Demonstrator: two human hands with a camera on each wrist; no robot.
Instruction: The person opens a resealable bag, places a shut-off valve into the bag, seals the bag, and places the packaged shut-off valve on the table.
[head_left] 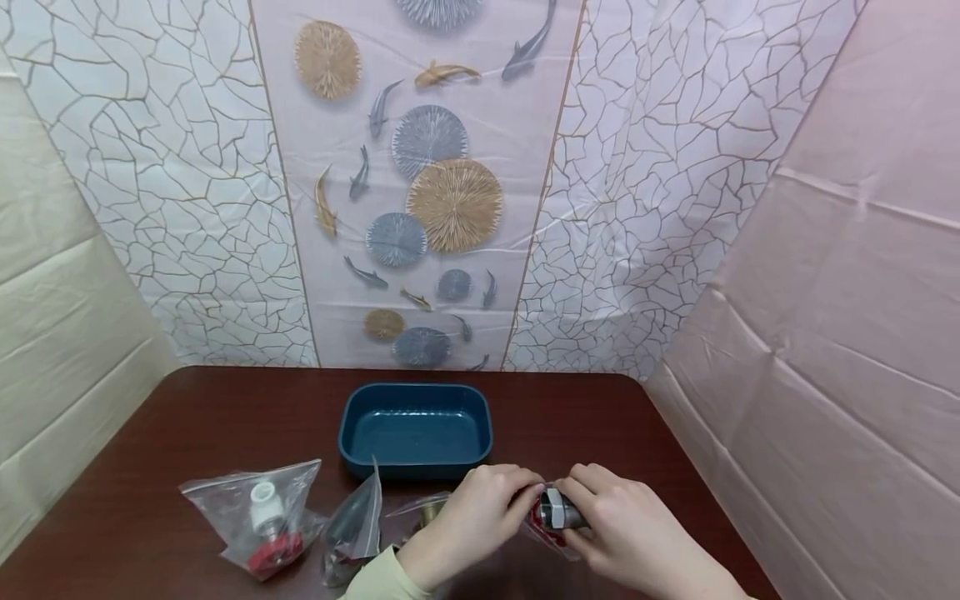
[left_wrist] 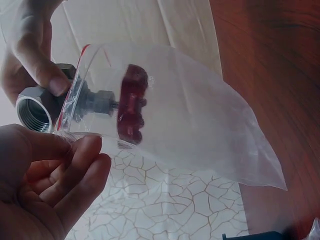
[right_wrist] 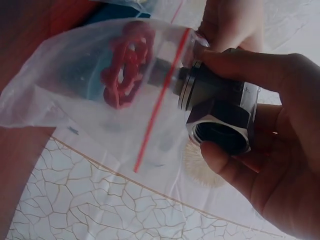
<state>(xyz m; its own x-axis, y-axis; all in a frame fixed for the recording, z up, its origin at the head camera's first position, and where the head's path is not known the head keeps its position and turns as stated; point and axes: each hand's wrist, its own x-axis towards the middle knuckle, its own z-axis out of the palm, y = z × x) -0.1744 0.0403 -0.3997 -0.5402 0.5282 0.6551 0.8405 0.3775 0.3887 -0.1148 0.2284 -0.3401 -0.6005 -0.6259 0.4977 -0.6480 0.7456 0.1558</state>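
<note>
At the table's right front, both hands work at a metal gate valve (head_left: 555,510) with a red handwheel (left_wrist: 132,105). My right hand (head_left: 630,525) grips the valve's body, thumb and fingers round its hexagonal threaded ends. The handwheel and stem lie inside a clear zip bag (left_wrist: 195,110), while the body sticks out of the bag's mouth past the red seal strip (right_wrist: 161,105). With thumb and fingertips, my left hand (head_left: 480,517) pinches the bag's edge at that mouth, close beside the valve body.
A blue rectangular tray (head_left: 416,463) stands at the table's middle. Left of my hands lie a clear bag (head_left: 217,504) holding a white-and-red valve, another clear bag (head_left: 367,533) with dark contents, and a brass-coloured part (head_left: 432,510) in plastic. Fabric walls enclose the dark table (head_left: 247,400).
</note>
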